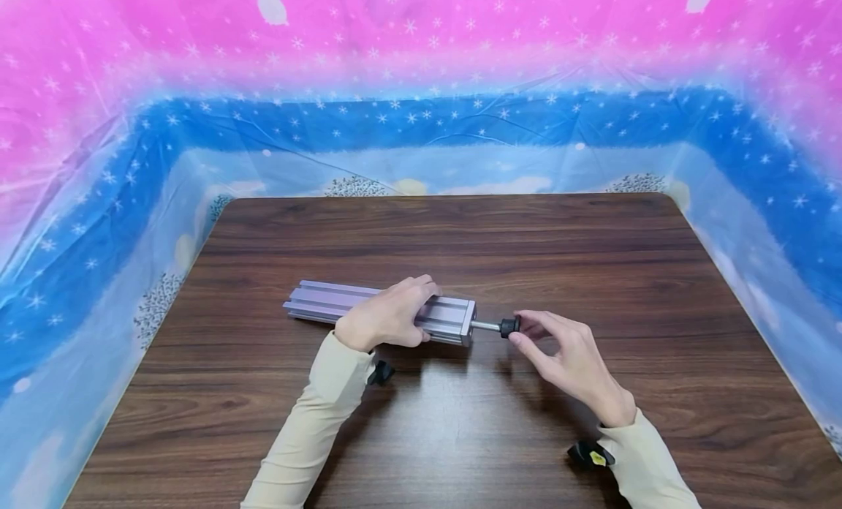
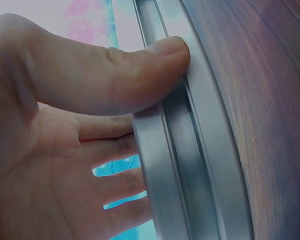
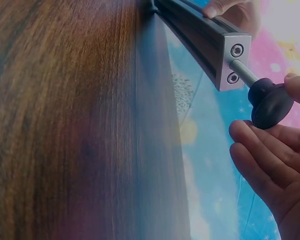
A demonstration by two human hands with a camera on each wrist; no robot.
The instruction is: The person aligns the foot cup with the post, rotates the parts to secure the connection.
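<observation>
A silver aluminium profile (image 1: 329, 300) with lengthwise grooves lies roughly left to right over the middle of the table. My left hand (image 1: 392, 313) grips it near its right end. In the left wrist view the thumb (image 2: 140, 75) presses across the grooved side, with the other fingers behind. An end plate (image 3: 235, 42) with two socket screws caps the profile. From it sticks out a threaded rod (image 1: 487, 325) that carries a round black foot (image 3: 272, 106). My right hand (image 1: 569, 352) pinches this foot at its rim between thumb and fingers.
The dark wood-grain table (image 1: 460, 238) has rounded far corners. A pink and blue snowflake cloth (image 1: 421, 121) hangs around its back and sides. Black wrist devices, one on the left wrist (image 1: 381, 373) and one on the right wrist (image 1: 590, 454), sit below the hands.
</observation>
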